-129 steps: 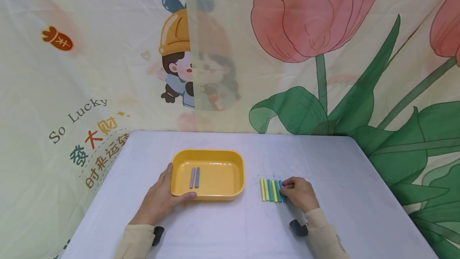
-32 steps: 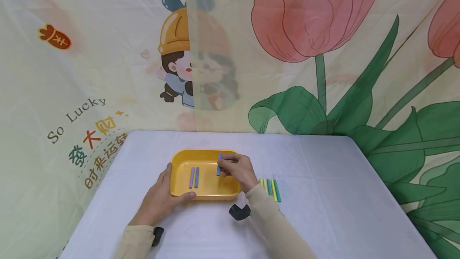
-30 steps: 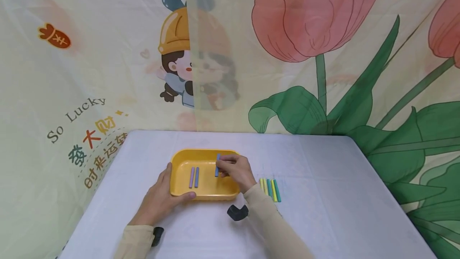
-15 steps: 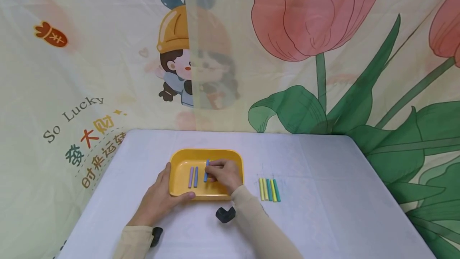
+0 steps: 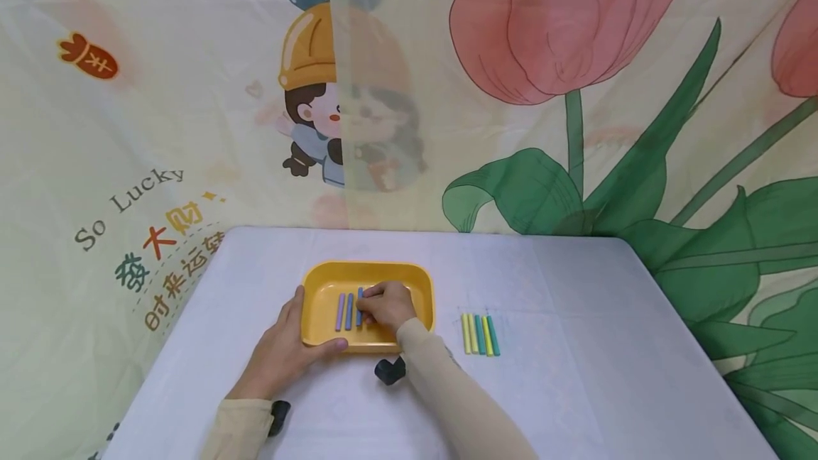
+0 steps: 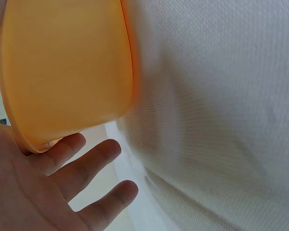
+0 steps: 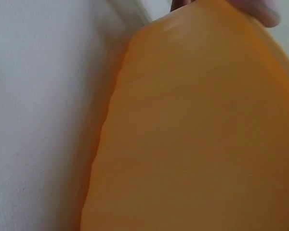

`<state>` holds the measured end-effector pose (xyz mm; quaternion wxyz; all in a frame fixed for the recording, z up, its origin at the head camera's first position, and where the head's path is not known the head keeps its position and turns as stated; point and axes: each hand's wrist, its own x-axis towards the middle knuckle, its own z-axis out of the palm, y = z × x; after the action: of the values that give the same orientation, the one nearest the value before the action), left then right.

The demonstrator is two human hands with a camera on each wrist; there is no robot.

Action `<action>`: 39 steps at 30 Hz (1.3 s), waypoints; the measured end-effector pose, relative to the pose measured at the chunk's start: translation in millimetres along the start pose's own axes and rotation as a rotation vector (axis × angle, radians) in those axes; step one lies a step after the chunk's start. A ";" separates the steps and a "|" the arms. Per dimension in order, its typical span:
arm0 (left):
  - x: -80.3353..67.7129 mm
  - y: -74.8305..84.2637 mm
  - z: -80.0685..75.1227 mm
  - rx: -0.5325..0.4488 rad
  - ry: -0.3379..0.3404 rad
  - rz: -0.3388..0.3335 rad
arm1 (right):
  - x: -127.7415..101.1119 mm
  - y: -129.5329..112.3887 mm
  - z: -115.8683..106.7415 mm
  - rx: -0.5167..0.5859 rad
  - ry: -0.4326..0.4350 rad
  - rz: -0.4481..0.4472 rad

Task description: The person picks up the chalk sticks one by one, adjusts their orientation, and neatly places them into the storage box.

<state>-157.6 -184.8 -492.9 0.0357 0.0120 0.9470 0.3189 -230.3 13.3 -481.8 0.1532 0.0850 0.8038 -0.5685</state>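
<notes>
1. A white table [image 5: 575, 375] stands against a printed cloth backdrop [image 5: 575, 126] of tulips and a cartoon child in a helmet.
2. Nearest, the left hand [image 5: 281, 357] grips the near-left corner of the yellow tray [image 5: 409, 275]: the thumb curls over the front rim and the palm lies against the left wall. In the left wrist view the other fingers spread loosely on the cloth under that corner.
3. Just beyond it, the right hand [image 5: 386, 304] reaches over the front rim into the tray, its fingertips pinching the blue stick [image 5: 360, 304] low against the tray floor.
4. That stick lies at the right hand's fingertips, to their left. Immediately left of it lie another blue stick [image 5: 348, 311] and a purple stick [image 5: 340, 311], side by side and roughly parallel.
5. To the right of the right hand, out on the table and apart from the tray, sits a row of five sticks [image 5: 479, 334], yellow, green and teal, touching one another.
6. Judged from here, the held stick could land askew or roll against its two neighbours, since they are so close; the fingers drawing away could nudge them.
7. The right sleeve [image 5: 447, 403] passes over the front rim and could drag the tray if the left hand's hold slackens.
</notes>
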 end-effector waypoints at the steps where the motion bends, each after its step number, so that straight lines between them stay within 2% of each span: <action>1: 0.1 0.1 0.0 0.001 0.003 0.002 | 1.7 0.0 0.7 -0.012 -0.003 0.003; 11: 1.1 1.4 -0.2 0.002 0.030 0.037 | 9.7 0.7 5.7 -0.105 0.013 -0.050; 17: 1.2 2.2 -0.7 0.003 0.022 0.035 | 11.0 2.7 7.2 -0.154 0.038 -0.061; 23: 1.1 3.7 -0.8 0.007 0.018 0.032 | 7.3 2.4 4.7 -0.194 0.046 -0.088; 27: -0.2 3.9 -0.5 0.008 0.012 0.016 | 4.5 2.3 3.2 -0.210 0.030 -0.073; 34: -1.4 2.7 0.2 0.005 0.005 -0.003 | -5.5 2.8 -4.0 -0.298 0.010 -0.109; 39: -1.5 1.3 0.4 0.009 0.007 -0.003 | -12.1 3.2 -9.3 -0.264 -0.011 -0.110</action>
<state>-156.0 -183.6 -492.2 0.0328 0.0094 0.9486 0.3146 -219.3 23.6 -477.7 0.1360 0.0169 0.8742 -0.4659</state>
